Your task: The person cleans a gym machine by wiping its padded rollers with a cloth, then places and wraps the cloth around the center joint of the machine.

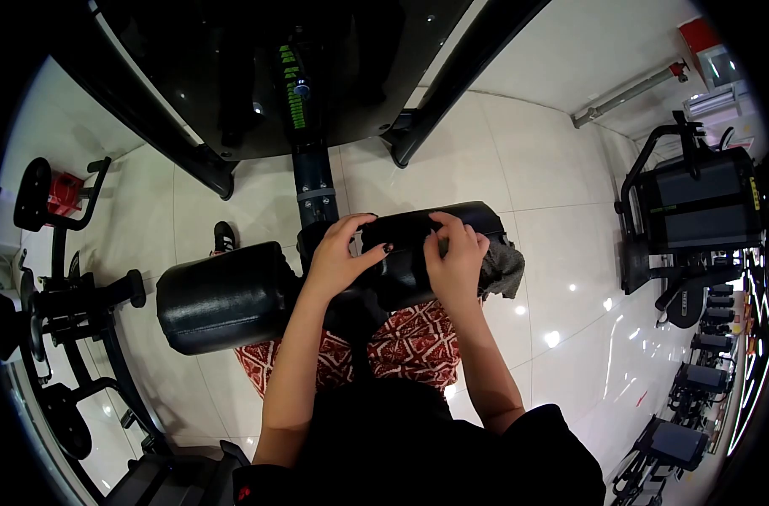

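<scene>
My left hand [344,255] is over the inner end of the right black padded roller [401,274], thumb and fingers apart, with nothing between them. Farther right, my right hand [457,253] is bent at the same roller, its fingers curled and thumb near the index finger; whether it holds anything is hidden. A grey cloth [502,268] hangs at the roller's outer end, beside my right hand. The left black padded roller [224,297] lies across my patterned red trousers [414,346], untouched by either hand. Between the rollers a black metal post [315,181] runs up to the machine.
A machine's dark panel with a green scale [292,88] stands ahead on black legs [426,118]. Exercise machines stand at left [80,312] and right [692,202]. A shoe [224,236] rests on the tiled floor [561,244]. A grey pipe [629,94] runs along the wall.
</scene>
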### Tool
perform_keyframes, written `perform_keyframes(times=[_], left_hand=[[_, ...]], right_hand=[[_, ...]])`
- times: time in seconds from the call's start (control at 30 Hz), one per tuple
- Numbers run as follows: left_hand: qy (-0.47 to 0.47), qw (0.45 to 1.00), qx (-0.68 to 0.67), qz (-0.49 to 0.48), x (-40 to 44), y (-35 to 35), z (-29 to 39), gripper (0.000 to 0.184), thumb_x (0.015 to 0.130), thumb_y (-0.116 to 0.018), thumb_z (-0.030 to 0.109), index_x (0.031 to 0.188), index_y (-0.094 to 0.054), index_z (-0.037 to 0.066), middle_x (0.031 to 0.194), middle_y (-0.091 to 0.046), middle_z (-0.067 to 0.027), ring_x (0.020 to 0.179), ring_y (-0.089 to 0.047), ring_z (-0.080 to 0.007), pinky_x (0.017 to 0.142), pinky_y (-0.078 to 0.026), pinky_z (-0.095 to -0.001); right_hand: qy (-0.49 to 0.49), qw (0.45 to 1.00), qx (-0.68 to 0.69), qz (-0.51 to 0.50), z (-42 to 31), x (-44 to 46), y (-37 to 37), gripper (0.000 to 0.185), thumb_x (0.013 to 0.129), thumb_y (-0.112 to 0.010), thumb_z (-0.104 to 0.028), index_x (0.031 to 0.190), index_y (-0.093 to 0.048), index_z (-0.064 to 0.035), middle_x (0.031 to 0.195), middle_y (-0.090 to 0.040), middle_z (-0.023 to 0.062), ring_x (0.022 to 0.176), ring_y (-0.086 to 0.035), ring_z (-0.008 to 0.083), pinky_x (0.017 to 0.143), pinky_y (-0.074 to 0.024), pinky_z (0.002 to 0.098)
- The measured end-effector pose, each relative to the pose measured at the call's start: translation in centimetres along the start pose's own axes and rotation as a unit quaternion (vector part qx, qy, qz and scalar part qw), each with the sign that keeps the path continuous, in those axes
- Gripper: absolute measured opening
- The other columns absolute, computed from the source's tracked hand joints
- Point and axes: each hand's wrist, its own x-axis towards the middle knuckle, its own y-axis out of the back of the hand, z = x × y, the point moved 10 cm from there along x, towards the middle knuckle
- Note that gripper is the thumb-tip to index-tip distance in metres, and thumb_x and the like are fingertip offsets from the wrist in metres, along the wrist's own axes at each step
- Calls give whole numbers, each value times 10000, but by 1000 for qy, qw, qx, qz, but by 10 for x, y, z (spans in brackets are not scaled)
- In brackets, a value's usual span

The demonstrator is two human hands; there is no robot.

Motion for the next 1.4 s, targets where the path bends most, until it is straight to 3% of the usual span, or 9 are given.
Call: perform_keyframes(times=[0.2, 0.37, 0.57, 0.7, 0.93, 1.1, 1.3, 1.4], left_hand=[[-12, 1000, -9, 3, 0, 1, 1, 503, 712, -733, 290, 1124, -556, 64, 1134, -565, -115, 1073, -524, -278, 886, -421, -340], [-12, 1000, 2, 6, 0, 1, 1, 503, 715, -732, 288, 1124, -551, 58, 1126, -566, -117, 1063, -531, -274, 880, -425, -340], [2, 1000, -7, -2, 0, 0, 1, 493, 720, -727, 287, 1122, -554, 61, 1125, -567, -115, 1061, -534, -277, 879, -426, -344], [-9, 1000, 5, 8, 0, 1, -1, 488, 722, -726, 283, 1121, -554, 62, 1118, -569, -114, 1052, -537, -273, 872, -429, -342], [1, 1000, -5, 4, 0, 1, 0, 479, 724, -725, 285, 1111, -559, 57, 1106, -575, -113, 1051, -539, -275, 877, -428, -342], [-6, 1000, -8, 13, 1, 1, -2, 464, 727, -723, 283, 1096, -565, 51, 1083, -583, -109, 1026, -550, -271, 863, -434, -336], [-1, 1000, -7, 13, 1, 2, 1, 456, 732, -722, 285, 1088, -570, 44, 1067, -589, -107, 996, -563, -266, 847, -440, -331], [-7, 1000, -9, 15, 1, 1, 0, 458, 732, -722, 285, 1090, -570, 44, 1067, -588, -107, 998, -562, -263, 845, -440, -330]], right_hand=[[36, 999, -15, 3, -12, -5, 1, 236, 763, -616, -62, 993, -593, -109, 666, -500, -27, 691, -500, 154, 783, -314, 336], [-11, 1000, -16, 8, 2, 1, 2, 241, 753, -619, -53, 987, -597, -104, 669, -504, -26, 682, -499, 155, 769, -314, 335], [84, 995, 28, 42, 6, -14, -3, 246, 747, -623, -48, 985, -603, -107, 675, -515, -21, 678, -501, 154, 766, -316, 333], [38, 999, 9, 5, 8, -3, -1, 233, 755, -616, -45, 980, -605, -106, 682, -522, -12, 670, -502, 161, 770, -321, 333], [94, 995, 15, 35, -2, -9, 2, 229, 750, -620, -45, 969, -611, -112, 698, -523, -11, 684, -513, 160, 753, -327, 327], [47, 999, -4, -1, -5, 5, 4, 227, 756, -606, -41, 972, -612, -111, 697, -529, -12, 669, -515, 163, 731, -329, 331], [80, 997, 14, -11, -9, 3, 7, 223, 759, -602, -40, 974, -609, -99, 674, -528, -5, 660, -508, 167, 725, -328, 331], [32, 999, 0, -5, 4, 6, 6, 221, 761, -597, -39, 974, -611, -99, 690, -541, -2, 672, -514, 163, 720, -326, 328]])
